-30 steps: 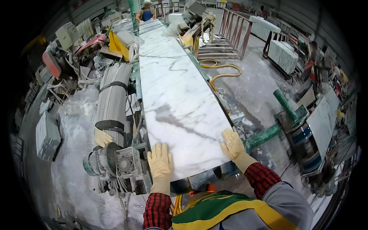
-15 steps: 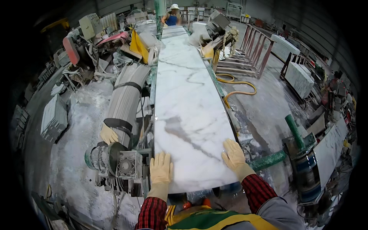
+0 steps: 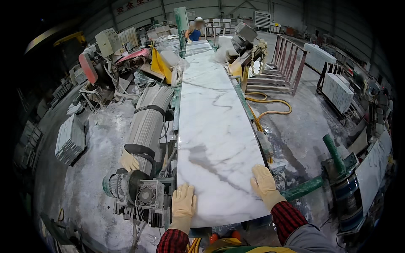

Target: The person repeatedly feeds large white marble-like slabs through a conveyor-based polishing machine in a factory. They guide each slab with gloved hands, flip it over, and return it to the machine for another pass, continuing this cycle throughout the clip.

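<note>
A long white marble slab (image 3: 219, 139) with grey veins lies flat before me, running away from my body. My left hand (image 3: 183, 201), in a cream rubber glove, rests at the slab's near left edge with its fingers stretched forward. Gloved the same way, my right hand (image 3: 262, 180) lies on the near right edge, fingers extended and thumb inward on the stone. Neither hand wraps around anything. Red-and-black checked cuffs show at both wrists.
Left of the slab stand a motor with gearbox (image 3: 145, 194), a loose cream glove (image 3: 128, 160) and a strapped grey bundle (image 3: 145, 118). A green pipe (image 3: 303, 188) and yellow hose (image 3: 276, 101) lie to the right. Another person (image 3: 194, 31) stands beyond the far end.
The whole view has tilted up, so everything sits lower in the picture. Both hands stay flat on the slab in nearly the same places. The far person leans a little differently.
</note>
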Tool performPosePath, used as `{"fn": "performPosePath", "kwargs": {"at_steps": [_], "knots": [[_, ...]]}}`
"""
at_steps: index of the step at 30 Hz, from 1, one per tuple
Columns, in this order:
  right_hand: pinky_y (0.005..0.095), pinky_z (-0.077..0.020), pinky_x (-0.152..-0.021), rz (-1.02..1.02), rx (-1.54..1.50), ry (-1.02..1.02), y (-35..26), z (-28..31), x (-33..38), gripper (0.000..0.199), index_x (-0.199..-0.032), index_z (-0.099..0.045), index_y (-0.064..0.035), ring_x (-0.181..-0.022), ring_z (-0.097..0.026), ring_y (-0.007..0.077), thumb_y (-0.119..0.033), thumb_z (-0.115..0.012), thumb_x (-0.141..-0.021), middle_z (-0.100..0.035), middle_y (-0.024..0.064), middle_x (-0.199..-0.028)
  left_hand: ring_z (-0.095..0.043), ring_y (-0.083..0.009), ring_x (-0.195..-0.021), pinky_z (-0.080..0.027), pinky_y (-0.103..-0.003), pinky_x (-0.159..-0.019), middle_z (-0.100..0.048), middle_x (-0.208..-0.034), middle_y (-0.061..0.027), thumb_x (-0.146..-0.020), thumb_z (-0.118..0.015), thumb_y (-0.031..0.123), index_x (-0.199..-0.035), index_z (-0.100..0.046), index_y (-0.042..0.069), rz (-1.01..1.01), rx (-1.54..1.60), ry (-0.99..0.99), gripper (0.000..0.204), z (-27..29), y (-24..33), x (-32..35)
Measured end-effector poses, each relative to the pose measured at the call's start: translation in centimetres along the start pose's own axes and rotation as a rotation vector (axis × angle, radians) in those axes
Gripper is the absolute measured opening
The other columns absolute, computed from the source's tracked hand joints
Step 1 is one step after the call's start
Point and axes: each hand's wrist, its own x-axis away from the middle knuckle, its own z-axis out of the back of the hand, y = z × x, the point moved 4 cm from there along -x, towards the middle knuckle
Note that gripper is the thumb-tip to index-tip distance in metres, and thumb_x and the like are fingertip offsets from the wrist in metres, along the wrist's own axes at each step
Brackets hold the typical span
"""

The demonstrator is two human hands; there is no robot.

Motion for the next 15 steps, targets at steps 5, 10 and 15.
{"fn": "performPosePath", "kwargs": {"at_steps": [5, 10, 15], "knots": [[0.0556, -0.0369, -0.132, 0.016, 0.019, 0.010, 0.5, -0.4, 0.6, 0.059, -0.152, -0.064, -0.0002, -0.151, -0.054, 0.0442, -0.033, -0.068, -0.103, -0.062, 0.0269, -0.159, -0.052, -0.0451, -0.150, -0.039, -0.056, -0.126, -0.058, -0.161, -0.0217, -0.105, -0.067, 0.031, -0.154, -0.059, 0.011, -0.010, 0.008, 0.023, 0.053, -0.5, -0.1, 0.5], [0.0554, -0.0381, -0.131, -0.008, -0.006, 0.014, -0.3, 0.5, 0.7, 0.057, -0.150, -0.064, 0.0001, -0.149, -0.055, 0.0449, -0.031, -0.070, -0.102, -0.063, 0.0279, -0.157, -0.054, -0.0455, -0.149, -0.040, -0.056, -0.125, -0.060, -0.160, -0.0228, -0.105, -0.068, 0.031, -0.153, -0.059, 0.010, -0.005, 0.022, 0.041, 0.054, -0.5, -0.2, 0.9], [0.0554, -0.0391, -0.130, 0.010, -0.011, 0.035, 0.1, 0.0, 1.1, 0.056, -0.148, -0.066, -0.0006, -0.148, -0.056, 0.0452, -0.030, -0.071, -0.101, -0.064, 0.0278, -0.156, -0.054, -0.0471, -0.149, -0.041, -0.056, -0.125, -0.059, -0.160, -0.0252, -0.104, -0.070, 0.030, -0.154, -0.059, 0.010, -0.009, 0.024, 0.031, 0.054, -0.3, 0.0, 1.1]]}}
